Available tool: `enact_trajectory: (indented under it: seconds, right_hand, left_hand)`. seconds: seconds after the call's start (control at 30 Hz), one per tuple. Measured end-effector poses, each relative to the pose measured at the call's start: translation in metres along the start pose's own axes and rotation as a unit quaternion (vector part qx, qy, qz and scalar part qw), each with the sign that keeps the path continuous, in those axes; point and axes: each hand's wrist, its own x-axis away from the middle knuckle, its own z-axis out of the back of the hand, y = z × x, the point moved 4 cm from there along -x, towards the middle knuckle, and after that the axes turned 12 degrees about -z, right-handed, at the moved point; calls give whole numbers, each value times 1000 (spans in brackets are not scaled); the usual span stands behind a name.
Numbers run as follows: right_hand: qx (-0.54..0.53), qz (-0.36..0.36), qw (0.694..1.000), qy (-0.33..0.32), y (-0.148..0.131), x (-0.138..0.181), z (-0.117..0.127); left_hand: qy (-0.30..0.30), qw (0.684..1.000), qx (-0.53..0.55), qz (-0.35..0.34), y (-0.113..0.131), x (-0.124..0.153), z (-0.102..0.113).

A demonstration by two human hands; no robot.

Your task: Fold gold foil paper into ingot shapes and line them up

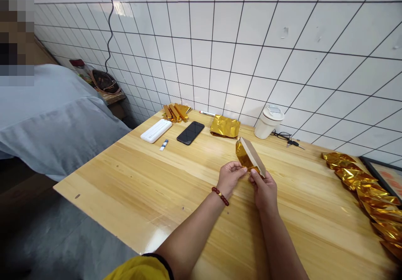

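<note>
Both of my hands hold a folded piece of gold foil paper [248, 154] just above the wooden table [141, 179]. Its pale reverse side faces up and to the right. My left hand [230, 177], with a red bead bracelet on the wrist, pinches the paper's near left edge. My right hand [264, 187] pinches the near right corner. The paper sticks up and away from me, tilted.
At the table's far side lie a stack of gold sheets [225, 126], folded gold pieces [176, 112], a black phone [190, 132], a white power bank [156, 130], a small tube [163, 144], a white cup [268, 122] and keys [292, 142]. A row of folded gold shapes [367, 192] lines the right edge. Another person in a grey shirt [53, 120] sits at the left.
</note>
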Motion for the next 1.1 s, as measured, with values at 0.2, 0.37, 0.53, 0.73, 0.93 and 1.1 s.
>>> enact_trajectory:
  seconds: [0.2, 0.37, 0.53, 0.73, 0.93, 1.1]
  right_hand:
    - [-9, 8, 1000, 6, 2, -2, 4]
    - [-21, -2, 1000, 9, 2, -4, 6]
    - [-22, -8, 999, 22, 3, -5, 8]
    - [-18, 8, 999, 37, 3, -6, 8]
    - [-38, 2, 999, 39, -2, -5, 9]
    - [-111, -40, 992, 51, -4, -6, 11]
  left_hand:
    - [-8, 1000, 28, 6, 1, -1, -1]
    - [36, 993, 109, 24, 4, -8, 8]
    - [41, 990, 127, 39, 3, -11, 12]
    - [47, 993, 100, 46, 3, -8, 10]
    - [44, 996, 72, 31, 2, -9, 10]
    - [17, 999, 40, 8, 3, -8, 7]
